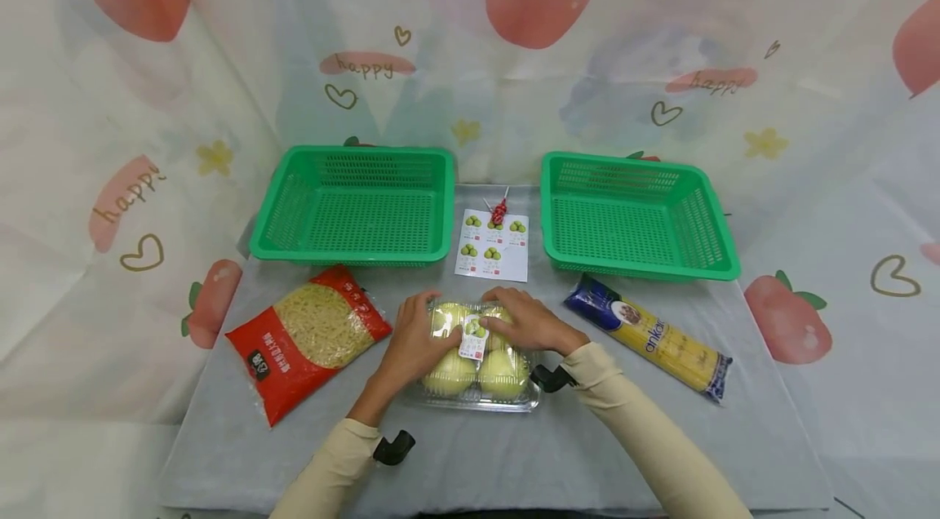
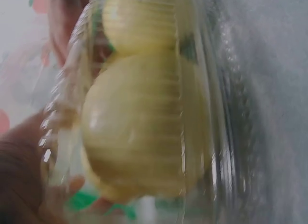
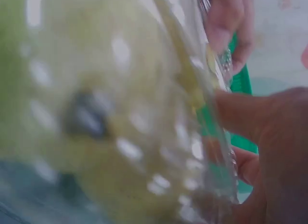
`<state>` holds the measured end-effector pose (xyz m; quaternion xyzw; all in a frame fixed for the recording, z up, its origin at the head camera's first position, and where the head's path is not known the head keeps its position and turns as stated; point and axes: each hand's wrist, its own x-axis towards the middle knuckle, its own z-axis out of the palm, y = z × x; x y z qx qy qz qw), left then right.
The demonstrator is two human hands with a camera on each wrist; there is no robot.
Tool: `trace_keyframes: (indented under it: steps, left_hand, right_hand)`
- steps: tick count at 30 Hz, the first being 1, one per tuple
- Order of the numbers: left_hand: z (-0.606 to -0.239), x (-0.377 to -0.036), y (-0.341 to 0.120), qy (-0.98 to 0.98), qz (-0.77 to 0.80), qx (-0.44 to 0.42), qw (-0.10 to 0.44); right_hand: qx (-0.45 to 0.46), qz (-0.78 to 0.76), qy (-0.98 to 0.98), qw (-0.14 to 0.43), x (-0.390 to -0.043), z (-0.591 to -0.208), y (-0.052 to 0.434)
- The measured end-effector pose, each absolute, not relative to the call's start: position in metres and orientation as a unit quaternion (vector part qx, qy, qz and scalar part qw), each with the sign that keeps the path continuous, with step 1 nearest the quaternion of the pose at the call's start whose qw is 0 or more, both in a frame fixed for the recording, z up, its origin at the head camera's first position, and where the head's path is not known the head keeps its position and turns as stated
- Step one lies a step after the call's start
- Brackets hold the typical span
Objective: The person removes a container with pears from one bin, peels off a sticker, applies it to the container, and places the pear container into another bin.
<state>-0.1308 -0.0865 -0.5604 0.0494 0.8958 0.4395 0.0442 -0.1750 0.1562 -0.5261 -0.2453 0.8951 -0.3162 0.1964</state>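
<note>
Near the front edge of the grey cloth point(image 1: 514, 462), straight ahead of me, lies a clear plastic clamshell box point(image 1: 477, 397) holding pale yellow-green apples point(image 1: 448, 376). Everything else I place by this box. My left hand point(image 1: 414, 343) rests on its left top, fingers curled over the lid and far edge. My right hand point(image 1: 525, 321) lies on its right top, fingers bent over the lid, fingertips by a small white label point(image 1: 473, 339) printed with green fruit, stuck to the middle of the lid. Both hands grip the box, which sits flat on the cloth.

Left of the box, just beside my left hand, lies a red bag of short pasta point(image 1: 308, 338), turned at a slant. Right of the box, a little apart, lies a long blue and yellow packet of spaghetti point(image 1: 649, 335), also slanted. Behind the box is a white sheet of matching fruit stickers point(image 1: 492, 246), with a small red object point(image 1: 499, 211) at its far end that I cannot make out. Beyond the box to the left stands a green slatted basket point(image 1: 352, 254); beyond it to the right stands a second green basket point(image 1: 639, 266).

My left wrist view, blurred, shows apples point(image 2: 139, 137) pressed close behind the ribbed clear lid point(image 2: 211, 137). My right wrist view is also blurred: shiny plastic point(image 3: 144, 137) and my fingers point(image 3: 250, 113) against it.
</note>
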Motion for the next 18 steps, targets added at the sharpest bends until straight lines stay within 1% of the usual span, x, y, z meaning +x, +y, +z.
trace_keyframes:
  steps: [5,10,14,18]
  left_hand:
    - [-0.563,-0.131,-0.082,0.894,0.448,0.020,0.021]
    - [-0.565,-0.131,-0.082,0.886,0.463,0.017,0.023]
    - [-0.563,-0.133,-0.082,0.886,0.461,0.038,0.035]
    - [-0.562,-0.134,-0.088,0.886,0.451,0.075,0.070]
  right_hand:
    - [-0.235,-0.316,0.897,0.201,-0.173,-0.529,0.152]
    - [-0.236,-0.293,0.900,0.219,-0.167,-0.524,0.154]
    - [-0.236,-0.279,0.903,0.226,-0.163,-0.521,0.156]
    - [-0.222,-0.288,0.907,0.215,-0.162,-0.523,0.156]
